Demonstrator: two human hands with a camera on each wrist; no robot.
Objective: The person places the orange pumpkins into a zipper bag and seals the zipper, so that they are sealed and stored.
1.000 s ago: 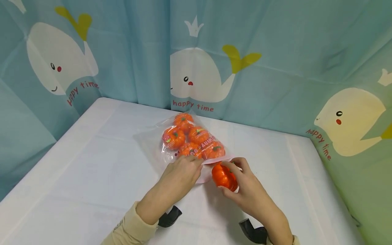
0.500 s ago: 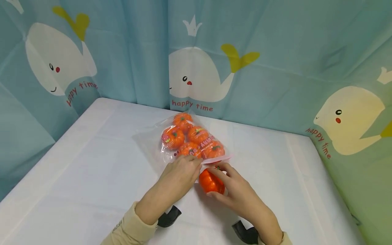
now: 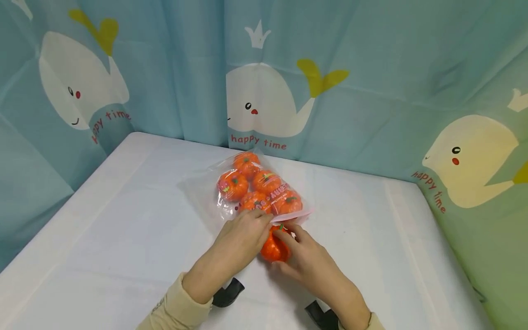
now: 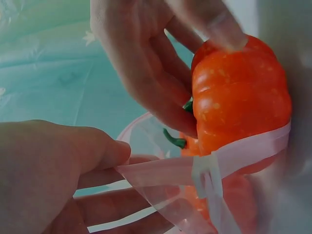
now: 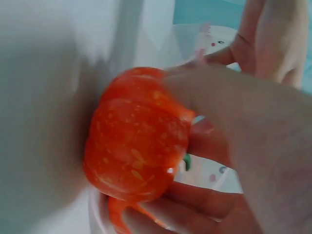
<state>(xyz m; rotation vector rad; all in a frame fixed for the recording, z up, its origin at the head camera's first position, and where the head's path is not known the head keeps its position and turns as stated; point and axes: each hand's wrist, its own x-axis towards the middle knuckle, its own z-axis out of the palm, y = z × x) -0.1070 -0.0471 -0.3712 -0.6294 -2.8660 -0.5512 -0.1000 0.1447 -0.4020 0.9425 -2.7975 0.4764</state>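
Note:
A clear printed plastic bag [image 3: 205, 195] with a pink zip edge [image 4: 248, 152] lies on the table, several small orange pumpkins [image 3: 233, 185] inside. My left hand [image 3: 243, 236] pinches the rim of its mouth between thumb and fingers. In my right hand [image 3: 313, 259] is another shiny orange pumpkin [image 3: 272, 248] with a green stem, gripped from the right by thumb and fingers. That pumpkin is at the bag's mouth; in the left wrist view the pink edge crosses its lower part. The right wrist view has the held pumpkin [image 5: 136, 139] close up, another partly visible below it.
The white-covered table [image 3: 123, 220] extends to both sides of the bag. A blue-green curtain [image 3: 371, 114] printed with whales hangs along its back and right edges. Black curved pieces [image 3: 228, 292] show near both wrists.
My right hand has carried the pumpkin leftward, from the right of the bag's mouth up to it, close beside my left hand. The left hand keeps its pinch on the bag almost unmoved.

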